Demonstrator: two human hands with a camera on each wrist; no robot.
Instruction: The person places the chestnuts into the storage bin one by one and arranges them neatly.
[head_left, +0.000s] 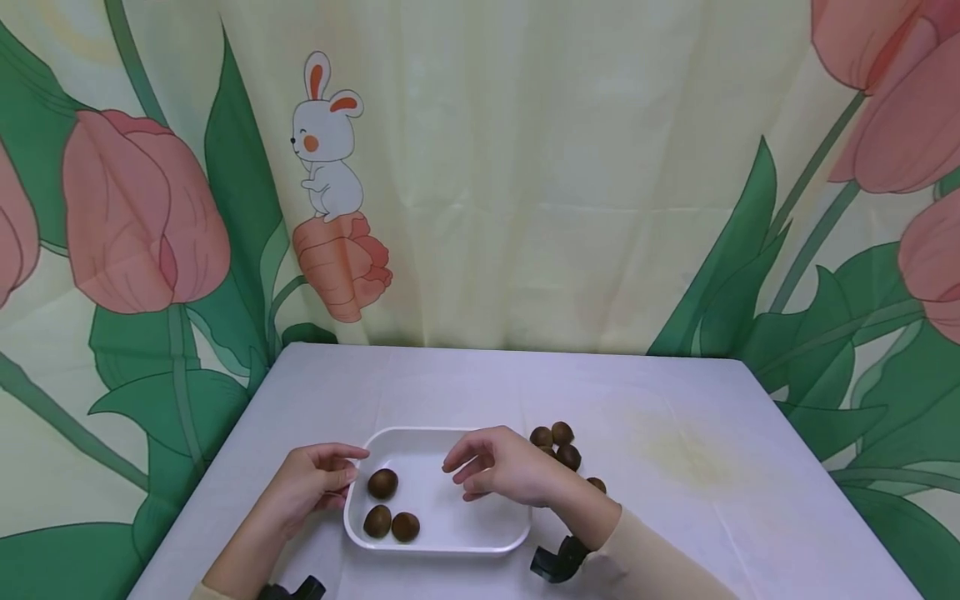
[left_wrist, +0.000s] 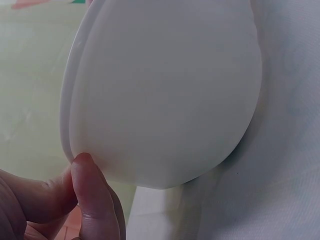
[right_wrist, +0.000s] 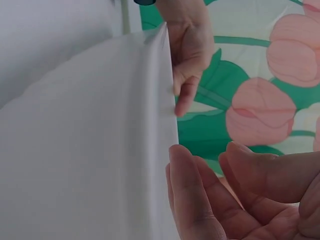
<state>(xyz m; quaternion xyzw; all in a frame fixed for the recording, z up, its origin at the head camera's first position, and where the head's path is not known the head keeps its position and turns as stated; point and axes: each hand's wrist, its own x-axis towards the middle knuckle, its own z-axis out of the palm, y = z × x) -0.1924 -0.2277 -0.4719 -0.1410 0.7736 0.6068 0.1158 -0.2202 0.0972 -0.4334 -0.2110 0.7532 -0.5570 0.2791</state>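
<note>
A white tray (head_left: 450,546) with a raised rim rests on the table, and three round brown chestnuts (head_left: 383,483) lie in its left part. At the tray's left rim, my left hand (head_left: 315,483) pinches the edge; the left wrist view shows the thumb (left_wrist: 87,172) pressed against the outer wall. My right hand (head_left: 506,467) hovers over the tray's right half, its fingers loosely bent and thumb apart, holding nothing. Just behind the right hand and wrist, several more chestnuts (head_left: 562,433) sit on the table, partly hidden.
A white cloth covers the table (head_left: 660,517). Behind it hangs a curtain (head_left: 525,183) printed with tulips and a rabbit. Black wrist camera mounts show below the left wrist and by the right sleeve (head_left: 637,558).
</note>
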